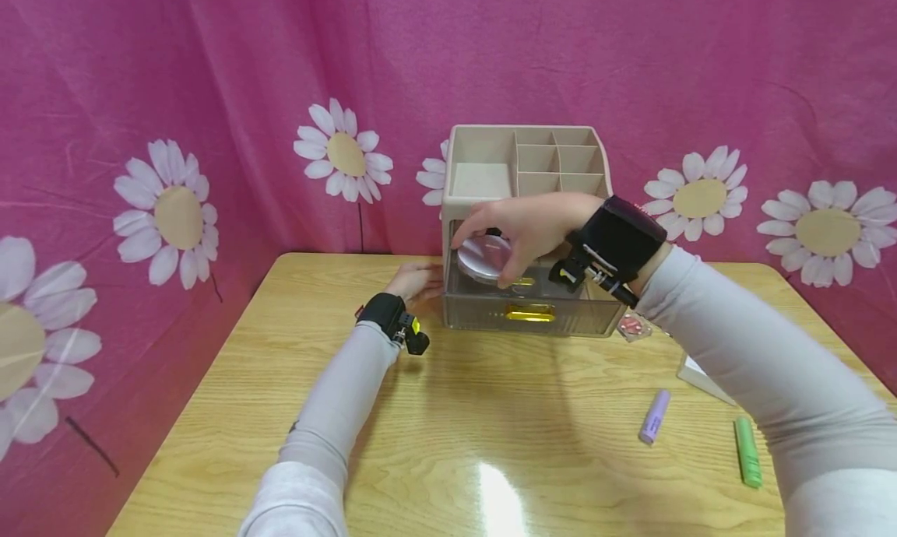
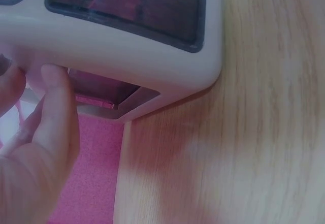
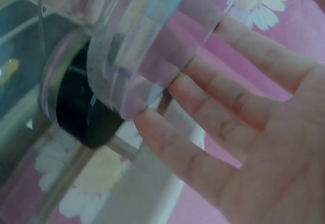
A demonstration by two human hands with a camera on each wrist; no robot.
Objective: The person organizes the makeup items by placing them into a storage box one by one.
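A beige desktop organizer (image 1: 483,180) with see-through drawers and gold handles stands at the back of the table. My right hand (image 1: 539,219) pinches a round clear case (image 1: 485,257) by its edge, in front of and over the upper drawer area. In the right wrist view, the fingertips and thumb side grip the case's rim, with a black round container (image 3: 76,94) close behind it. My left hand (image 1: 419,280) is at the organizer's left side. The left wrist view shows its fingers against the organizer's beige wall (image 2: 127,41), beside an opening.
To the right on the table lie a purple tube (image 1: 655,417), a green tube (image 1: 747,453) and a white box (image 1: 702,380), partly hidden by the right arm. A small packet with pink pieces (image 1: 634,326) is beside the lower drawer (image 1: 476,314). A pink flowered curtain hangs behind.
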